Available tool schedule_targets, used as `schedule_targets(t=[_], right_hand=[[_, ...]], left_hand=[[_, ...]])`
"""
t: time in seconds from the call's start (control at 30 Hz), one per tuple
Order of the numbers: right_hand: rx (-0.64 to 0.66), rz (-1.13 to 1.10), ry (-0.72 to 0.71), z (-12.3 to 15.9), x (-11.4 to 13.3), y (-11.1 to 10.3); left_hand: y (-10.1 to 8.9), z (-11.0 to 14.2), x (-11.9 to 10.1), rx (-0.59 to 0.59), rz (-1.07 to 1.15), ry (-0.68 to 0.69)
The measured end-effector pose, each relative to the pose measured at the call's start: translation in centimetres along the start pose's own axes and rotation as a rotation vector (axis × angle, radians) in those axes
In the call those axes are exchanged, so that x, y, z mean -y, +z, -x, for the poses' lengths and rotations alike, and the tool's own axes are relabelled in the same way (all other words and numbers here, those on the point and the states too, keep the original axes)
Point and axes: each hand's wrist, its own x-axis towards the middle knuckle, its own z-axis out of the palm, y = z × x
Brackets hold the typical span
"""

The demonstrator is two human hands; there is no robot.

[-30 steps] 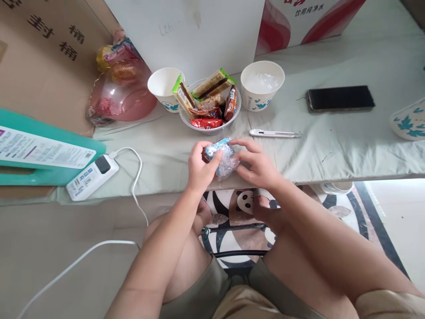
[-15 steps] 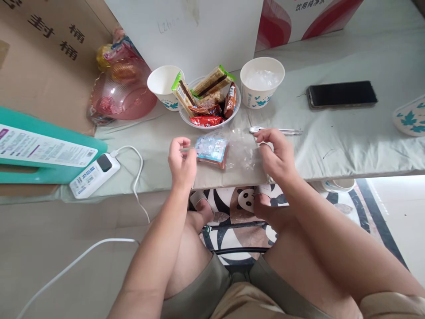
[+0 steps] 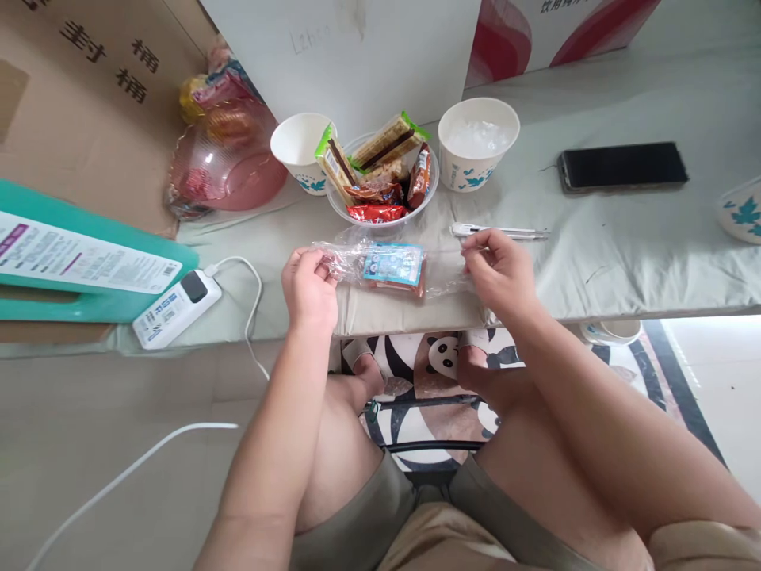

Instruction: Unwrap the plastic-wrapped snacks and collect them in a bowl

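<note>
Right cup (image 3: pixel 743 210), jug (image 3: pixel 89 252), carton (image 3: pixel 119 135), white box (image 3: pixel 357 71) and red box (image 3: pixel 562 40) all cut off by frame edges. Pack (image 3: pixel 393 266) too small to read, handwriting (image 3: pixel 310 40) blurry, film (image 3: pixel 348 263) too see-through to trace its full outline. Lower cup (image 3: pixel 612 333) partly hidden by table (image 3: pixel 648 274), bottom of bowl (image 3: pixel 380 225) buried under snacks (image 3: pixel 376 193)

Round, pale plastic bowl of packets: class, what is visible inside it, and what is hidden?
The bowl holds two long, cream, green-ended packets, one shiny red packet and brown packets. Its floor, and anything beneath them, is covered.
</note>
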Motion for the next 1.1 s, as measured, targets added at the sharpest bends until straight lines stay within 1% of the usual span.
schedule_targets(t=[0.07, 0.1, 0.17, 0.23, 0.33, 0.4, 0.47, 0.53, 0.6, 0.7, 0.77, 0.87, 1.0, 1.07, 1.1], right_hand=[[-0.037, -0.027, 0.035, -0.3, -0.5, -0.2], [-0.052, -0.016, 0.047, -0.5, -0.8, -0.4], [-0.080, 0.059, 0.031, -0.7, -1.2, -0.7], [-0.121, 0.171, -0.080, -0.6, -1.2, -0.9], [-0.169, 0.350, -0.355, 0.1, -0.4, -1.0], [-0.161, 0.470, -0.486, 0.9, 0.5, -0.8], [-0.101, 0.557, -0.549, 1.7, 1.2, -0.3], [-0.027, 0.593, -0.554, 2.1, 1.5, 0.3], [0.017, 0.601, -0.503, 2.0, 1.3, 0.9], [0.044, 0.593, -0.398, 1.4, 0.8, 1.3], [0.057, 0.579, -0.381, 1.2, 0.8, 1.3], [0.022, 0.549, -0.443, 1.7, 1.4, 1.0], [-0.030, 0.532, -0.569, 3.7, 2.8, 0.5], [-0.020, 0.557, -0.636, 4.7, 3.3, 0.5], [0.008, 0.567, -0.684, 5.2, 3.4, 0.6]], left_hand=[[-0.8, -0.6, -0.1, -0.056, 0.018, -0.084], [-1.0, -0.8, -0.2, -0.069, 0.006, -0.099], [-1.2, -0.8, -0.2, -0.052, -0.033, -0.060], [-0.9, -0.2, -0.1, 0.029, -0.090, 0.021], [0.1, 0.9, 0.0, 0.196, -0.247, 0.131], [0.7, 1.4, 0.1, 0.246, -0.353, 0.188], [0.9, 1.7, 0.1, 0.235, -0.403, 0.224], [0.8, 1.8, 0.0, 0.206, -0.410, 0.247], [0.6, 1.8, -0.1, 0.183, -0.400, 0.286], [0.1, 1.8, -0.3, 0.153, -0.374, 0.353], [-0.2, 1.9, -0.4, 0.127, -0.359, 0.369], [-0.4, 2.0, -0.7, 0.102, -0.318, 0.342], [-0.6, 2.3, -1.3, 0.076, -0.201, 0.256], [-0.6, 2.3, -1.7, 0.066, -0.141, 0.205], [-0.7, 2.3, -1.9, 0.065, -0.112, 0.179]])
